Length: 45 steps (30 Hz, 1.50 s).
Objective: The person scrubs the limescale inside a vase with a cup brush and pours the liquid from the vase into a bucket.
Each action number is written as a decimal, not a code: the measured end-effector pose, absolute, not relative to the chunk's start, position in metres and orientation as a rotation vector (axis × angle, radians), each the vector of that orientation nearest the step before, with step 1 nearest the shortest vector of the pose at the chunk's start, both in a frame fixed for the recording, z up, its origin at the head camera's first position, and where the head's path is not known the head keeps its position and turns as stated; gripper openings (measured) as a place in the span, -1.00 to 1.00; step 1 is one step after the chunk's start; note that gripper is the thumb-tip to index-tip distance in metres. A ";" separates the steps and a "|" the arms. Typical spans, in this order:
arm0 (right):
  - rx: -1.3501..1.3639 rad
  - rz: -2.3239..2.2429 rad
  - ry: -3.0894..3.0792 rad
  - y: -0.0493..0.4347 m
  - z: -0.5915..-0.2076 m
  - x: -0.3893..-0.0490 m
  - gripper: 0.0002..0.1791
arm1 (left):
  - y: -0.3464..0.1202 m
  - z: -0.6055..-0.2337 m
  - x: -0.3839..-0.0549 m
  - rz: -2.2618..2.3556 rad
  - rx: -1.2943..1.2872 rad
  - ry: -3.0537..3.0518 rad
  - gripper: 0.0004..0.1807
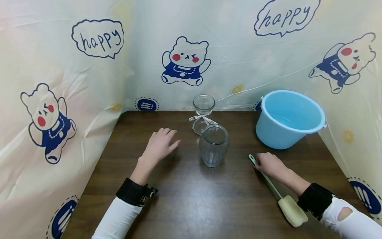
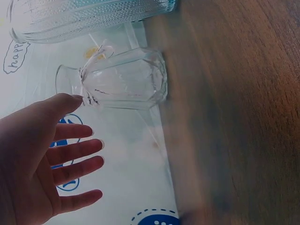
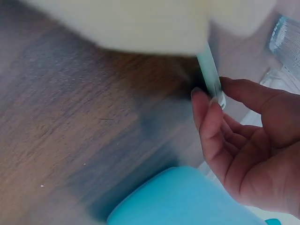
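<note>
Your right hand (image 1: 271, 165) pinches the green-handled cream sponge brush (image 1: 290, 209) near the bare-floored, round blue plastic bucket (image 1: 275, 134); your left hand (image 1: 158, 145), fingers spread, is beside the clear glass jar (image 1: 213, 151) and bow-tied glass vase (image 1: 203, 114); the pale backdrop (image 1: 143, 59) reads "happy".

- Two glass jars (image 1: 213, 149) (image 1: 204, 111)
- One ribbon bow (image 1: 202, 117)
- One blue bucket (image 1: 276, 132)
- One long-handled sponge brush (image 1: 292, 210)
- Three printed bears (image 1: 53, 122) (image 1: 185, 70) (image 1: 337, 66)
- Two printed "happy" bubbles (image 1: 99, 39) (image 1: 285, 18)
- One brown wood-grain table (image 1: 215, 205)
</note>
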State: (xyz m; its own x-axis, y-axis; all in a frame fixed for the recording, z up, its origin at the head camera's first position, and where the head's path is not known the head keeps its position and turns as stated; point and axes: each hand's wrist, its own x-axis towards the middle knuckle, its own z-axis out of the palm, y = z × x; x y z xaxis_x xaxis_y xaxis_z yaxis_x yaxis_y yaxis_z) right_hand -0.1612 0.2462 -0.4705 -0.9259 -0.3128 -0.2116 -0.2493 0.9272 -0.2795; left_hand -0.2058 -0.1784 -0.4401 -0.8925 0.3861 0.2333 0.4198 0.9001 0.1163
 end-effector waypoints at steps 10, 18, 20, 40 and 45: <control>-0.382 -0.552 2.859 0.240 -0.426 -0.172 -0.85 | -0.177 -0.438 -0.203 -0.255 -0.608 -2.874 -0.49; -0.442 -0.710 3.033 0.227 -0.388 -0.169 -0.81 | -0.177 -0.440 -0.200 -0.266 -0.634 -2.868 -0.49; -0.483 -0.751 3.074 0.225 -0.378 -0.169 -0.80 | -0.177 -0.440 -0.199 -0.274 -0.636 -2.881 -0.48; -0.809 -1.444 3.466 0.191 -0.221 -0.170 -0.66 | -0.180 -0.443 -0.194 -0.293 -0.592 -2.929 -0.47; -0.899 -1.591 3.438 0.182 -0.208 -0.161 -0.68 | -0.181 -0.442 -0.194 -0.292 -0.595 -2.932 -0.46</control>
State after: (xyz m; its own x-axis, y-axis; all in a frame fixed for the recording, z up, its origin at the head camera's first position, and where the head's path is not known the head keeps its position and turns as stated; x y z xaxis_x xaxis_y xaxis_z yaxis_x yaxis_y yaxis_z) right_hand -0.1611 0.1820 -0.2077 -0.6382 -0.0735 0.7664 -0.6318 0.6189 -0.4667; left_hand -0.1941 -0.1806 -0.4422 -0.9128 0.3711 0.1704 0.3975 0.9033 0.1617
